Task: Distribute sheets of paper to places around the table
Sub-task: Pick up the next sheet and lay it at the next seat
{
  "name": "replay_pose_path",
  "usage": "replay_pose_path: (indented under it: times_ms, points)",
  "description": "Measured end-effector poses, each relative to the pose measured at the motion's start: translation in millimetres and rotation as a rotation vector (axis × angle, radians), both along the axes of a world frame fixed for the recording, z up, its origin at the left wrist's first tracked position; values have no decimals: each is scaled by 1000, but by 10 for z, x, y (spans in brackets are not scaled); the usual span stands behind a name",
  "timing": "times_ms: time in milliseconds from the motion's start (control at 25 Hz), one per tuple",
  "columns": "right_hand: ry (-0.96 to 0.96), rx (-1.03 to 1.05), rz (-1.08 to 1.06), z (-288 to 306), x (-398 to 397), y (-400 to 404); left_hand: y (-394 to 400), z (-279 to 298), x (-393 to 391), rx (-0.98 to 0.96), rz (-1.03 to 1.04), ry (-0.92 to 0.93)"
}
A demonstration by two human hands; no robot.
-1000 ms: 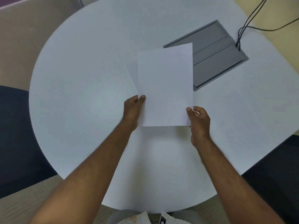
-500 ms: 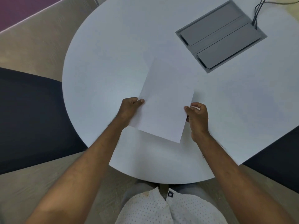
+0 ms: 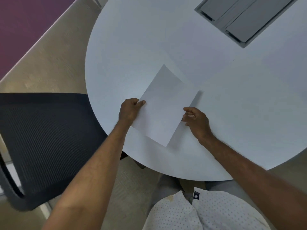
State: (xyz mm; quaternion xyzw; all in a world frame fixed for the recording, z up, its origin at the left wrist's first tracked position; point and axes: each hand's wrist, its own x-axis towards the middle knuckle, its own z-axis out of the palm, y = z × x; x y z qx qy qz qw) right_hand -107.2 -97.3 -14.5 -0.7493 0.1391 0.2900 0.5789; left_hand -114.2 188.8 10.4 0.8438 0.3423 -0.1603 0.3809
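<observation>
A sheet of paper (image 3: 163, 108) is pinched at its left edge by the left hand (image 3: 128, 111) and at its right edge by the right hand (image 3: 196, 121), tilted, low over the table (image 3: 232, 97) at frame centre. A grey panel (image 3: 245, 17) is set at upper right.

you have one round white worktop (image 3: 216, 97) before you, with one grey hatch panel (image 3: 244, 17) set into it. two hands show, a left hand (image 3: 128, 112) and a right hand (image 3: 196, 122). at least one paper sheet (image 3: 163, 108) is there; any more beneath cannot be told. one dark mesh chair (image 3: 44, 143) shows.
</observation>
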Motion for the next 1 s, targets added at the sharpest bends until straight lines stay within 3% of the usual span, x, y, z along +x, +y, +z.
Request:
replay_pose_path:
  times_ms: [160, 400, 560, 720, 1000]
  points:
    - [-113, -126, 248, -220, -312, 554, 629, -195, 53, 99, -121, 59]
    - [-521, -542, 586, -450, -502, 1112, 1243, -475, 101, 148, -203, 53]
    - [-523, -716, 766, -502, -418, 1388, 1328, -518, 79, 264, -206, -49]
    - [-516, -752, 751, -498, -313, 1530, 1311, -592, -66, 474, -254, -127]
    - [-506, -767, 773, -511, -72, 1630, 1346, -782, -246, 399, -414, -68]
